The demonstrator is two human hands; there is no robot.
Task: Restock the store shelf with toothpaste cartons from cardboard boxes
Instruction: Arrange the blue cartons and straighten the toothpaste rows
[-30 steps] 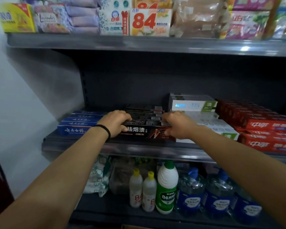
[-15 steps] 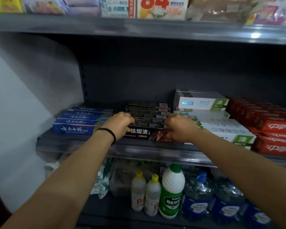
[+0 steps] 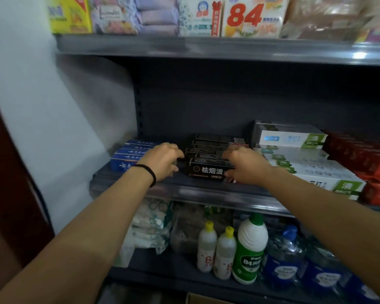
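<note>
A row of black toothpaste cartons (image 3: pixel 208 170) lies in the middle of the dark shelf (image 3: pixel 206 194), one behind the other. My left hand (image 3: pixel 162 161), with a black band on its wrist, has curled fingers at the left end of the row. My right hand (image 3: pixel 244 165) grips the right end of the front carton, fingers over the top and thumb at the front. That end of the carton is hidden by the hand.
Blue cartons (image 3: pixel 127 154) lie left of the black ones, white-and-green cartons (image 3: pixel 316 172) right of them, red cartons (image 3: pixel 371 163) farther right. Bottles (image 3: pixel 250 249) stand on the shelf below. A cardboard box edge (image 3: pixel 206 299) shows at the bottom. A stocked upper shelf (image 3: pixel 206 47) overhangs.
Both hands have stayed at the ends of the black carton row. Only the view has shifted, down and then back up.
</note>
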